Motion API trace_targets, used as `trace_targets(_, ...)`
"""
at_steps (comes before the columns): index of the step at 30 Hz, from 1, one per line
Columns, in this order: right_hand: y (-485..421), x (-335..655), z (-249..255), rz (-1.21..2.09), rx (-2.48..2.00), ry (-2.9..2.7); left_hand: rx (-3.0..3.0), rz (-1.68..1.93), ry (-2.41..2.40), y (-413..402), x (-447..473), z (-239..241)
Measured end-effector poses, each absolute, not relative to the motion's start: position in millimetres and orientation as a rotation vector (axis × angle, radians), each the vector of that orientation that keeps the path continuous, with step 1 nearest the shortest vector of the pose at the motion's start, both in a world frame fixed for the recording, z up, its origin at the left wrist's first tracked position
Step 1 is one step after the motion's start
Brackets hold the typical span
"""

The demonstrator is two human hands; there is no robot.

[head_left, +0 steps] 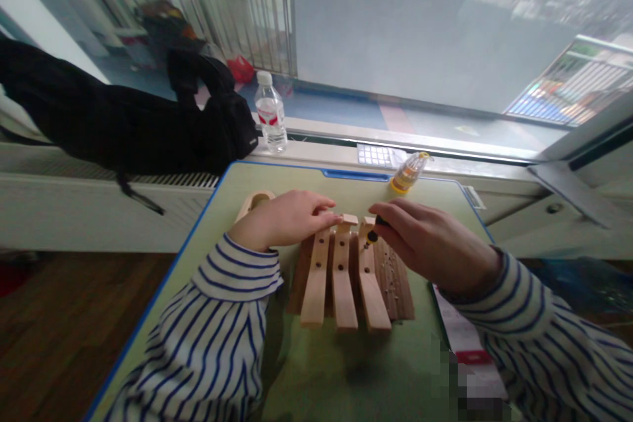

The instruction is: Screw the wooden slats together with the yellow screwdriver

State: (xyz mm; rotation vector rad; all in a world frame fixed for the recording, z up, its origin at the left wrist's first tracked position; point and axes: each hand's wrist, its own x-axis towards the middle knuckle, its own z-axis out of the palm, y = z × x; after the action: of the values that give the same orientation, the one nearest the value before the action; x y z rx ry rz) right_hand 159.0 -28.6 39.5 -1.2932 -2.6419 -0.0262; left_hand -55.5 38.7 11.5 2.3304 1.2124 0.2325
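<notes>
Three pale wooden slats [341,277] with holes lie side by side on a darker wooden board [398,280] in the middle of the green desk [321,369]. My left hand [287,217] rests on the far ends of the left slats, fingers pressed down on them. My right hand [425,237] is closed round a small dark-tipped tool [373,235] that touches the far end of the right slat. Both arms wear blue-and-white striped sleeves.
A curved wooden piece [254,201] lies left of my left hand. A small yellow bottle [408,175] lies at the desk's far edge. A water bottle [270,112], a black bag [123,122] and a white keypad-like thing [378,155] sit on the window sill. Papers [462,343] lie at the right.
</notes>
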Motion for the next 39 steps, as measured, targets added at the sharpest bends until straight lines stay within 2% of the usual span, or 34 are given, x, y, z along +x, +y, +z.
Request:
trace_targets(10,-25,162,39,0.005,-1.26,-2.645,2.285,0.017,1.241,34,-60,19)
trace_targets(14,-23,162,37,0.108,-1.241,-2.619,2.274,0.119,1.24,32,-54,15)
trace_targets(20,-22,160,32,0.211,-1.254,-2.599,2.237,0.152,0.99,33,-45,4)
trace_targets(39,-22,159,19,-0.126,-1.348,-2.664,2.242,0.243,0.984,37,-41,-2)
